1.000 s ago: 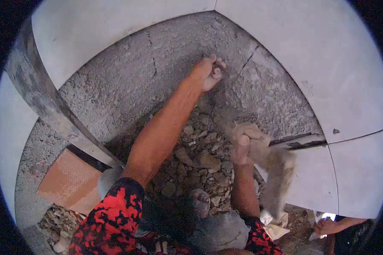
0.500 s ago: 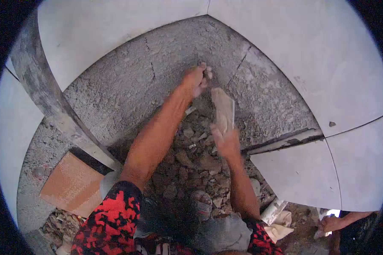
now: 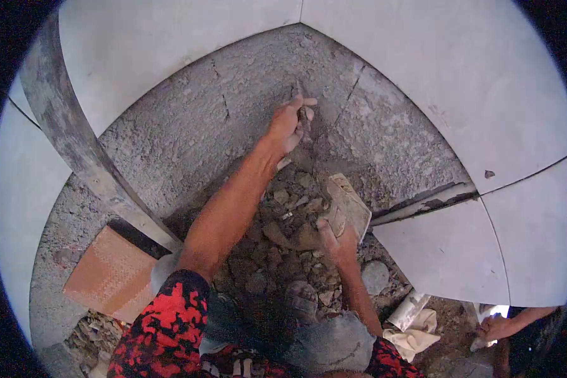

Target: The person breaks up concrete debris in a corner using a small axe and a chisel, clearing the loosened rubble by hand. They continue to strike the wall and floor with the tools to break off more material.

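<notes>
In the corner of the rough grey cement walls, my left hand is closed around a slim chisel-like tool, its narrow end pointing up along the wall. The fingers cover most of that tool. Lower and to the right, my right hand grips a pale flat slab with worn, dusty edges. A gap separates the slab from the left hand. Below both hands lies a bed of broken rubble.
Large pale wall tiles border the cement. A long weathered plank leans at left above an orange tile. At lower right are a short white pipe, a crumpled cloth and another person's hand.
My right hand has moved down with the slab, away from my left hand, and the slab has tilted. My left hand stays in the corner, with one finger now stretched out.
</notes>
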The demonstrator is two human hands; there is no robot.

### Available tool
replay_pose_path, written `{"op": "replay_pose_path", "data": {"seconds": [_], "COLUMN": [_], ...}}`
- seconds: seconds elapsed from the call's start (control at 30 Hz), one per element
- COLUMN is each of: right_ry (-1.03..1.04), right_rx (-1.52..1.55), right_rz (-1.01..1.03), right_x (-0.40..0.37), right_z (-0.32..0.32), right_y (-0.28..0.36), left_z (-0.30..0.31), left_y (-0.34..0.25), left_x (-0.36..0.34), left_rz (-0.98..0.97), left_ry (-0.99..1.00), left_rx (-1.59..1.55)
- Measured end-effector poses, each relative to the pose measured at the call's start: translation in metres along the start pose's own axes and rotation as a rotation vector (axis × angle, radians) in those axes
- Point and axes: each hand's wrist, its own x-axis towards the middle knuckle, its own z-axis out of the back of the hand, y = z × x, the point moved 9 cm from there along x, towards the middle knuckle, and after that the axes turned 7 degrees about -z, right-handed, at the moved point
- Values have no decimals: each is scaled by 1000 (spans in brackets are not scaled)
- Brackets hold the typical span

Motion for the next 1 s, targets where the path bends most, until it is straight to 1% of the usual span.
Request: {"op": "replay_pose_path", "data": {"seconds": [0.03,0.1,0.13,0.17,0.2,0.23,0.3,0.33,0.4,0.43,0.47,0.5,0.53,0.57,0.6,0.63,0.67,0.7,0.73,0.77,0.8,0.83,0.87,0.9,0.93,0.97,1.0], "right_ry": [0,-125,-123,-120,-118,-117,-165,-167,-147,-146,-109,-73,-75,-89,-99,-95,-133,-170,-168,-203,-235,-240,-232,-218,-205,-138,-74], "right_rx": [3,-183,-184,-142,-99,-100,-46,-46,-39,-42,-95,-149,-150,-186,-222,-224,92,411,411,-4,-418,-417,-425,-432,-432,-202,30], "right_rz": [1,52,51,207,366,369,135,135,243,243,200,157,157,268,377,374,430,482,483,380,267,266,283,301,279,384,493], "right_x": [2,2,2,-1,-7,-6,1,3,5,8,15,18,16,11,6,12,19,20,37,67,83,76,70,68,60,52,46], "right_z": [-1,3,2,1,1,0,6,6,3,4,4,3,7,11,11,3,1,6,7,3,3,8,11,10,9,9,13], "right_y": [-4,-14,-18,-6,8,12,10,10,20,24,30,35,43,62,74,62,46,44,46,62,69,73,81,85,70,71,76], "left_z": [4,4,2,3,1,0,-3,-5,0,3,2,0,-2,0,-3,-5,-5,-2,3,0,0,1,-1,-5,-6,-4,-1], "left_y": [5,7,7,9,10,10,7,6,8,10,8,8,7,7,8,9,9,10,10,8,9,12,6,-4,2,6,7], "left_x": [8,7,7,6,6,7,6,6,19,24,21,18,15,16,17,16,18,23,27,27,27,27,31,36,30,32,37], "left_rz": [3,9,9,9,9,8,-2,-10,-25,-40,-42,-21,0,-3,11,26,26,28,29,28,64,102,91,56,54,62,81], "left_ry": [17,30,48,45,45,47,38,33,55,72,73,81,89,89,138,184,180,103,27,27,-23,-73,-63,-4,39,32,-27], "left_rx": [-87,-139,-193,-196,-271,-344,-367,-389,-354,-321,-323,-313,-302,-304,-375,-448,-450,-447,-442,-443,-426,-406,-400,-409,-426,-432,-496]}}
